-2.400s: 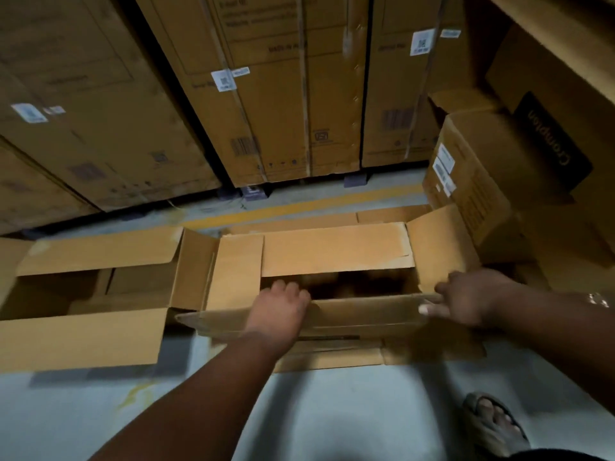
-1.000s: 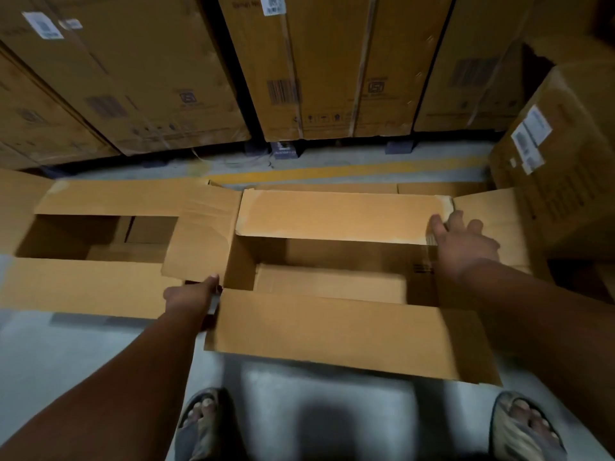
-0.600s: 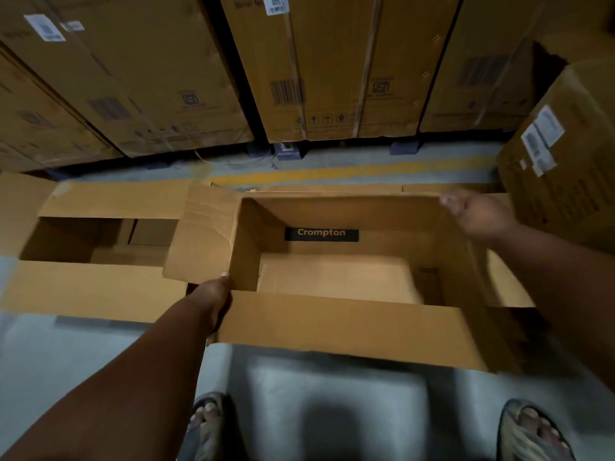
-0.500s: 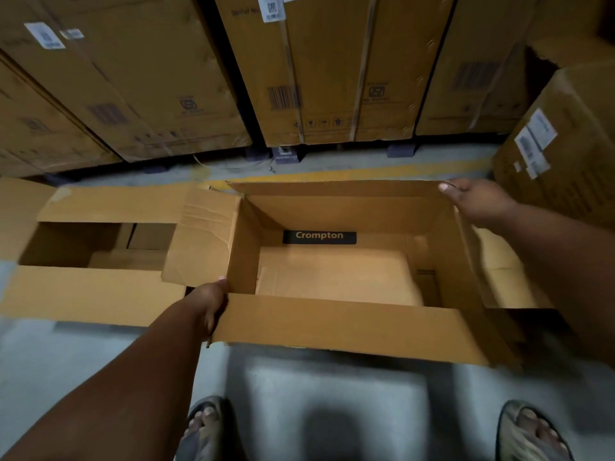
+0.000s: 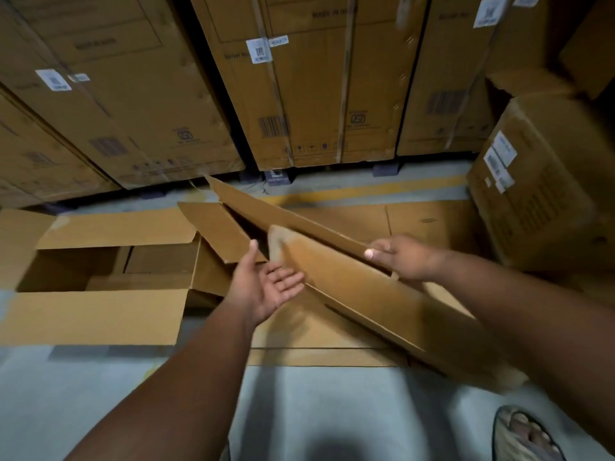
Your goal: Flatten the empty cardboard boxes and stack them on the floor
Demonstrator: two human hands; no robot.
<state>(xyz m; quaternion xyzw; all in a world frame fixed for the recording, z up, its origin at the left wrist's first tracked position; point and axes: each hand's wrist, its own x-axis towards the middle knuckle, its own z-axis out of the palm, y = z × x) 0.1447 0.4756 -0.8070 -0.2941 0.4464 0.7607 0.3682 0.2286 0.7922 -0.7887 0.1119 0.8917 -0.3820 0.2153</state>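
A long brown cardboard box (image 5: 359,294) is lifted off the floor, squeezed nearly flat and slanted from upper left to lower right. My right hand (image 5: 399,257) grips its upper wall edge, thumb on the near side. My left hand (image 5: 266,287) is palm up with spread fingers, touching the box's near left end flap. Under it lies a flattened cardboard sheet (image 5: 429,221) on the floor. Another open box (image 5: 100,271) stands at the left with its flaps spread.
Tall strapped cartons (image 5: 299,94) line the back on pallets. A labelled carton (image 5: 532,181) stands at the right. A yellow floor line (image 5: 366,191) runs behind the boxes. Grey concrete floor (image 5: 100,394) lies in front. My sandalled right foot (image 5: 522,434) is at the bottom right.
The box was open and square on the floor; now it is raised, turned askew and collapsed nearly flat. My left hand let go of its near left corner and opened palm up.
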